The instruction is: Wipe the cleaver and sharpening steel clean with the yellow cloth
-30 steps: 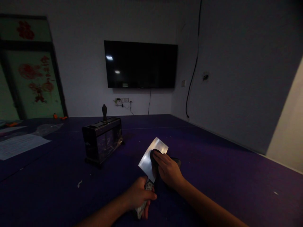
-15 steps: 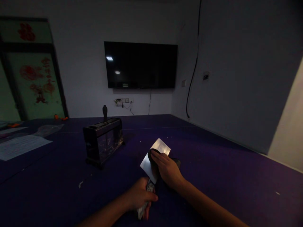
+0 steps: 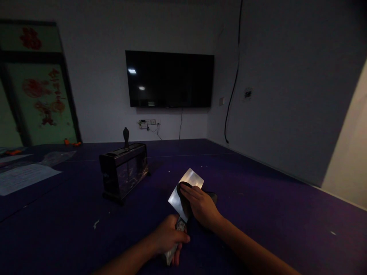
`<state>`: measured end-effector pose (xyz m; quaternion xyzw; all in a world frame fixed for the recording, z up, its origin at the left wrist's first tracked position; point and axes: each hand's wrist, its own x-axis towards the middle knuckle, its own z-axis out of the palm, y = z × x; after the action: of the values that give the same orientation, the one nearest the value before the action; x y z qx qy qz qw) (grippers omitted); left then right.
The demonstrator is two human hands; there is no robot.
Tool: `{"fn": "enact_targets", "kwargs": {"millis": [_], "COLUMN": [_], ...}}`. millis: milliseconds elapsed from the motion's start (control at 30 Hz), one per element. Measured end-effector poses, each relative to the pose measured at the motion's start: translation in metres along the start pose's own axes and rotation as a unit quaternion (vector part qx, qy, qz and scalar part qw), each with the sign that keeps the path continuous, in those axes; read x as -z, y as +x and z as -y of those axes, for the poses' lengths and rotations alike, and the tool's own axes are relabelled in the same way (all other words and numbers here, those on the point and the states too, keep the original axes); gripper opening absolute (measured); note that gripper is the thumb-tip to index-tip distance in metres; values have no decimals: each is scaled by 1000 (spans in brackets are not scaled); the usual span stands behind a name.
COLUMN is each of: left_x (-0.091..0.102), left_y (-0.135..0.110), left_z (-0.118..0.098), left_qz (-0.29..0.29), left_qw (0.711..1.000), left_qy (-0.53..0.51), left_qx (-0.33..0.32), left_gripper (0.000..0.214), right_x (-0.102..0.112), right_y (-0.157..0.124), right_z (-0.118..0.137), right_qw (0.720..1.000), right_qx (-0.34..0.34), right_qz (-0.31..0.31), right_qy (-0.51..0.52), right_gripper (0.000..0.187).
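A cleaver (image 3: 192, 177) with a broad, shiny blade is held low in front of me, its blade pointing away and up. My left hand (image 3: 168, 236) is wrapped round its handle, which has a pale crinkled wrapping. My right hand (image 3: 203, 208) presses a dark cloth (image 3: 182, 195) flat against the blade's upper face, covering part of it. The fingers lie along the cloth, and more dark material shows beyond the wrist. Left of the cleaver stands a black knife block (image 3: 124, 172) with a see-through side and a dark handle (image 3: 126, 137) rising from its top.
The purple surface (image 3: 258, 229) carries small white scraps. Paper sheets (image 3: 28, 176) and clear plastic (image 3: 59, 157) lie at the left, with orange items (image 3: 71, 143) farther back. A television (image 3: 172, 80) hangs on the far wall; a black cable (image 3: 233, 88) runs down the right wall.
The whole view has shifted very slightly. Both hands keep the same hold, with the cloth at nearly the same place on the blade.
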<state>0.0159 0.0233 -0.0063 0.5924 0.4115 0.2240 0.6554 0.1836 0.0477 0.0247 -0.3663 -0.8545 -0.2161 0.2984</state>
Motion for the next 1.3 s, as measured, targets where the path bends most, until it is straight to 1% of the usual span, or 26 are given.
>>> {"fn": "enact_targets", "kwargs": {"millis": [133, 367, 600, 767, 900, 1067, 1300], "left_x": [-1, -1, 0, 0, 0, -1, -1], "left_y": [0, -1, 2, 3, 3, 2, 3], "left_z": [0, -1, 3, 5, 6, 5, 5], "left_qz": [15, 13, 14, 5, 13, 10, 14], "left_qw": [1000, 999, 997, 996, 995, 994, 995], "left_qy": [-16, -40, -65, -74, -83, -89, -84], "left_qx": [-4, -13, -39, -40, -46, -63, -58], "left_gripper": [28, 30, 30, 36, 41, 39, 38], "right_x": [1, 0, -2, -6, -7, -4, -1], "right_y": [0, 0, -1, -2, -3, -3, -3], "right_z": [1, 3, 2, 1, 1, 3, 5], "right_qw": [1000, 1000, 1000, 1000, 1000, 1000, 1000], "right_qx": [-7, 2, 5, 14, 13, 12, 23], "right_qz": [-6, -14, 0, -11, -19, -18, -14], "right_qy": [7, 15, 15, 15, 15, 13, 8], "right_gripper": [46, 45, 44, 45, 45, 43, 43]}}
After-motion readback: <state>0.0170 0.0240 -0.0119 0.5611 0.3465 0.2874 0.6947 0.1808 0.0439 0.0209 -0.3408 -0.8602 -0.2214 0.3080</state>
